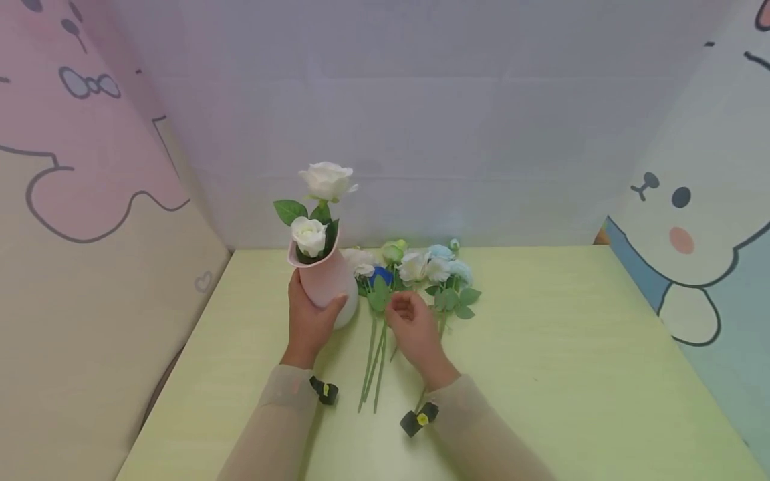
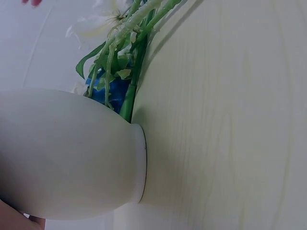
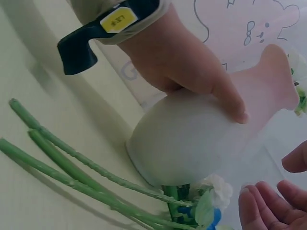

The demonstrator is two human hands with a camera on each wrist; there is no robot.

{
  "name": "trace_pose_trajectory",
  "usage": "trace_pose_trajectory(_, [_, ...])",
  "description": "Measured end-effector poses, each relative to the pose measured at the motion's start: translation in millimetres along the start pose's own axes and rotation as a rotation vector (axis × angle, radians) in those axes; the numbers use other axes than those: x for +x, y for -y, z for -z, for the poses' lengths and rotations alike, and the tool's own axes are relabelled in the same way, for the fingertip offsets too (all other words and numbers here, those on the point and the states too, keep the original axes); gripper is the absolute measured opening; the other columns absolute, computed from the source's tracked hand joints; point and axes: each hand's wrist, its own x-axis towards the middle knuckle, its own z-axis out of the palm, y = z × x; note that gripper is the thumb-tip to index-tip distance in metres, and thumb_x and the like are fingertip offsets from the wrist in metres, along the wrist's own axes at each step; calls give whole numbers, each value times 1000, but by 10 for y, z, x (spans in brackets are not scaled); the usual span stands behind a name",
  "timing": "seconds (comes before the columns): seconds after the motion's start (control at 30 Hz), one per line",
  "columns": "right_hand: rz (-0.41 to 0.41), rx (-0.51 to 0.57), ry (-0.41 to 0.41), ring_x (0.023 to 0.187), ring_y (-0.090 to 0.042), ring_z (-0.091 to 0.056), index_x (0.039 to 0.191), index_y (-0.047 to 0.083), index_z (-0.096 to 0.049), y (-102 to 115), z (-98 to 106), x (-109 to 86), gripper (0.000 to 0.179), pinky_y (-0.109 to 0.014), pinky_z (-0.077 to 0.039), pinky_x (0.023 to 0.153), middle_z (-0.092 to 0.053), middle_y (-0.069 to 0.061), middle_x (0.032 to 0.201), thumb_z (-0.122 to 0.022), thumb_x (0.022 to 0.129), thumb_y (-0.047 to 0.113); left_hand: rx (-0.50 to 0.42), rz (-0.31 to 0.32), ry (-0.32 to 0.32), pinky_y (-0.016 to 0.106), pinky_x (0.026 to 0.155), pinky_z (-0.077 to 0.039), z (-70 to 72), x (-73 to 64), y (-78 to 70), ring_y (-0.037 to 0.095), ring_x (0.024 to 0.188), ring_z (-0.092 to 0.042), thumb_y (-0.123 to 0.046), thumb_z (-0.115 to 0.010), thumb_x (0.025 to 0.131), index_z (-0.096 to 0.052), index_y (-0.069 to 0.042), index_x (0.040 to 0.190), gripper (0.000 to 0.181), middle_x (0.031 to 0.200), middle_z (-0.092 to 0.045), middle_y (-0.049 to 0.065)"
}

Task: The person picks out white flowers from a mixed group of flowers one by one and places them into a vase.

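My left hand (image 1: 308, 324) grips a vase (image 1: 327, 288), pink at the flared mouth and white toward the base, its thumb lying across the front. Two white roses with green leaves stand in the vase, one tall rose (image 1: 327, 180) and one lower rose (image 1: 309, 236) at the rim. In the left wrist view the base of the vase (image 2: 72, 153) is close to the tabletop. My right hand (image 1: 418, 333) is over the stems of the lying flowers; in the right wrist view its fingers (image 3: 268, 203) are loosely bent, thumb apart, with nothing between them.
To the right of the vase lie several artificial flowers: a blue flower (image 1: 381, 274), white flowers (image 1: 415, 267), a green bloom (image 1: 394, 251) and pale blue flowers (image 1: 460, 270). Their green stems (image 1: 374, 371) point toward the front of the pale yellow table (image 1: 571, 374). Cartoon-printed sheets enclose the sides.
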Motion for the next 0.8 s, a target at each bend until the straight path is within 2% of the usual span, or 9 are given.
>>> trace_pose_trajectory(0.13, [-38,-89,73,110,-29,-64,132,-5,-58,-83,-89,-37,37,-42,-52,96,-67,-17,122,-64,98,10,-3,9,-4,54,105,-37,2,1,-13,29,127,-45,-22,-87,82,-25,-17,161,101,150,-39,12])
trace_pose_trajectory(0.3, [-112,-241,150,111,-30,-64,137,-1,-56,-150,-169,-73,46,-45,-54,91,-64,-16,129,-66,97,19,2,24,6,53,106,-37,-6,6,-50,29,128,-45,-22,-85,83,-24,-18,161,100,150,-39,12])
trace_pose_trajectory(0.4, [-171,-309,176,113,-29,-64,140,1,-55,-179,-214,-91,51,-45,-54,89,-64,-14,132,-67,96,24,-1,26,11,53,105,-37,-6,8,-55,29,127,-46,-22,-85,84,-23,-18,161,99,150,-39,12])
trace_pose_trajectory(0.5, [-196,-380,185,111,-28,-64,140,2,-56,-187,-257,-94,52,-46,-54,89,-65,-13,130,-68,95,25,-4,23,15,53,105,-38,-6,9,-48,28,127,-46,-22,-86,84,-23,-19,161,99,150,-39,11])
trace_pose_trajectory(0.7, [-166,-581,247,111,-32,-64,139,-3,-55,-181,-300,5,56,-49,-52,94,-65,-18,127,-67,94,28,-5,7,11,54,105,-38,-4,3,-39,29,127,-46,-22,-86,83,-24,-18,161,100,149,-39,12])
trace_pose_trajectory(0.8, [-172,-632,252,105,-34,-64,134,-4,-57,-151,-306,62,53,-49,-52,92,-66,-19,120,-68,94,29,-12,3,11,54,104,-38,-1,-2,-39,28,126,-46,-23,-87,83,-24,-18,161,100,149,-40,11])
